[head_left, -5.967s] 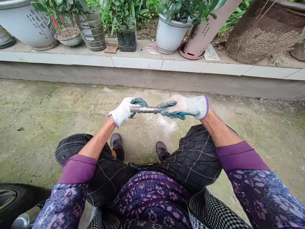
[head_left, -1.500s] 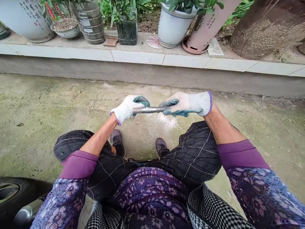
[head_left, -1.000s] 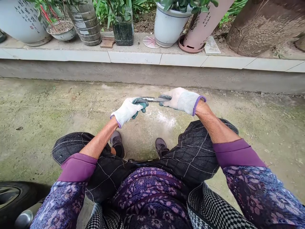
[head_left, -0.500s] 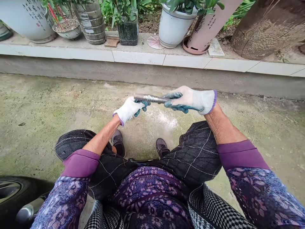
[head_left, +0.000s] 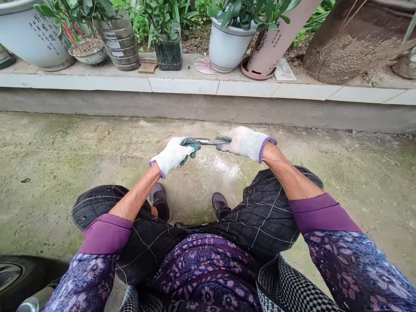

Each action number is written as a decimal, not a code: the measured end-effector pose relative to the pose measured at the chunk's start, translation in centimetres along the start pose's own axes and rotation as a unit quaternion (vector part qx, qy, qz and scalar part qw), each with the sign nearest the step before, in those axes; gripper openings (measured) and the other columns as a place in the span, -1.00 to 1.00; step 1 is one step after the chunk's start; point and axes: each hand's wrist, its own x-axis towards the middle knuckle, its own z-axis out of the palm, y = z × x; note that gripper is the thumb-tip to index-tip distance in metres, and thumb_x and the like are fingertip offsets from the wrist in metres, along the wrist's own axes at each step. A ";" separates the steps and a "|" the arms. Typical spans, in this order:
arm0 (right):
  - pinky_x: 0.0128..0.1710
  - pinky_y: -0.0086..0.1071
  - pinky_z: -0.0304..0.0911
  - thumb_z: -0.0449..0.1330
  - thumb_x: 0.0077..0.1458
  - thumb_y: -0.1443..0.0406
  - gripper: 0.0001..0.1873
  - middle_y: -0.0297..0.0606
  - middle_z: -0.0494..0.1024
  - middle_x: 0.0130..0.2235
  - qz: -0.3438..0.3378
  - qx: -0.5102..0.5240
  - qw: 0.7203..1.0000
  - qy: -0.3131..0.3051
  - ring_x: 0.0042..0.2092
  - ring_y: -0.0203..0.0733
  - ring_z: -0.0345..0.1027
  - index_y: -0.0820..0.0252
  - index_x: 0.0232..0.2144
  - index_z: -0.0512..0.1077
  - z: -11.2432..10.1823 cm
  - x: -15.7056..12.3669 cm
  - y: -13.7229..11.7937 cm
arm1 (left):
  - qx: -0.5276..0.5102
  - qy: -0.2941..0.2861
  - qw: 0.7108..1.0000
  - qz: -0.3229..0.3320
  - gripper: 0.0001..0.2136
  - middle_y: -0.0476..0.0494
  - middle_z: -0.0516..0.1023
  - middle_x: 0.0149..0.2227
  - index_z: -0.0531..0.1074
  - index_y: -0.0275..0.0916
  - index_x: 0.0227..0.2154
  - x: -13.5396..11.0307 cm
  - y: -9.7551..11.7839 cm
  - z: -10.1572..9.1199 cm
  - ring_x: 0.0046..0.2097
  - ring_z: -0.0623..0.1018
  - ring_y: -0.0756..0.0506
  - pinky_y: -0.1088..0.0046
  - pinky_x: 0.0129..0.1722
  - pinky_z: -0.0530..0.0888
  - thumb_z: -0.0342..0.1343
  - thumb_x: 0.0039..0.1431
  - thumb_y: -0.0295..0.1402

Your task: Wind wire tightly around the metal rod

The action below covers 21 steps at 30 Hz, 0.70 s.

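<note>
The rod's (head_left: pixel 214 142) two ends are hidden in the grip of the hands, and how far the wire (head_left: pixel 203 141) wound on it runs under the left hand (head_left: pixel 178 151) cannot be made out. That hand is curled tightly round one end; the right hand (head_left: pixel 242 142) pinches the other, its fingers straighter. The rod is held between them, nearly level, above the floor (head_left: pixel 107 151). A wheel (head_left: pixel 16 277) is cut off at lower left.

The gloved left hand (head_left: pixel 178 151) and right hand (head_left: pixel 241 141) grip a gray rod (head_left: pixel 210 141).
</note>
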 end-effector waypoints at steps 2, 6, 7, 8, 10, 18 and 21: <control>-0.53 -0.36 0.02 0.24 0.11 0.18 -0.76 -0.30 0.47 -0.51 -0.010 -0.027 0.999 0.032 -0.53 -0.28 0.19 0.18 -0.26 0.61 -0.2 -0.2 -0.4 | -0.041 0.000 0.999 0.007 -0.83 -0.01 0.55 -0.48 0.59 -0.31 -0.27 -0.2 0.3 0.0 -0.67 0.29 0.11 0.57 -0.72 0.25 0.16 0.10 -0.39; -0.58 -0.43 0.10 0.26 0.14 0.10 -0.62 -0.34 0.43 -0.48 0.020 0.071 0.996 0.051 -0.53 -0.33 0.20 0.21 -0.11 0.60 -0.7 -0.8 -1.6 | -0.085 -0.006 0.996 0.024 -0.79 -0.03 0.59 -0.44 0.60 -0.32 -0.24 -0.4 0.9 -0.3 -0.67 0.31 0.12 0.58 -0.71 0.26 0.13 0.08 -0.45; -0.62 -0.45 0.09 0.28 0.12 0.10 -0.62 -0.36 0.40 -0.50 0.036 0.119 0.991 0.054 -0.55 -0.35 0.18 0.22 -0.11 0.60 -0.9 -0.9 -2.0 | -0.085 -0.007 0.996 0.032 -0.79 -0.03 0.59 -0.43 0.60 -0.33 -0.24 -0.4 1.1 -0.6 -0.67 0.31 0.13 0.58 -0.71 0.26 0.12 0.09 -0.45; -0.66 -0.47 0.08 0.29 0.09 0.11 -0.62 -0.39 0.37 -0.52 0.051 0.168 0.983 0.059 -0.58 -0.36 0.15 0.23 -0.12 0.59 -1.2 -0.9 -2.4 | -0.082 -0.006 0.996 0.045 -0.79 -0.03 0.58 -0.43 0.60 -0.33 -0.24 -0.4 1.4 -1.0 -0.67 0.31 0.13 0.57 -0.70 0.26 0.12 0.09 -0.45; -0.72 -0.49 0.06 0.31 0.07 0.12 -0.63 -0.43 0.32 -0.56 0.061 0.256 0.962 0.074 -0.61 -0.39 0.09 0.24 -0.14 0.57 -2.0 -0.7 -3.4 | -0.077 -0.001 0.994 0.079 -0.79 -0.03 0.56 -0.46 0.60 -0.35 -0.24 -0.1 2.2 -2.1 -0.66 0.32 0.12 0.57 -0.70 0.26 0.12 0.10 -0.45; -0.81 -0.55 0.01 0.39 0.03 0.10 -0.55 -0.53 0.32 -0.60 0.012 0.411 0.910 0.056 -0.69 -0.44 0.02 0.22 -0.10 0.47 -3.3 -0.1 -6.7 | -0.067 -0.003 0.988 0.139 -0.48 0.14 0.33 -0.63 0.45 -0.31 0.22 0.4 5.8 -5.8 -0.65 0.24 0.07 0.58 -0.72 0.20 0.12 0.17 -0.40; -0.81 -0.55 0.00 0.35 0.11 0.04 -0.48 -0.55 0.30 -0.60 -0.002 0.448 0.894 0.020 -0.69 -0.44 -0.04 0.25 0.00 0.47 -2.5 -0.4 -6.4 | -0.064 -0.028 0.990 0.123 -0.44 0.17 0.29 -0.66 0.42 -0.32 0.24 0.2 6.1 -5.8 -0.68 0.18 0.06 0.57 -0.73 0.15 0.11 0.14 -0.42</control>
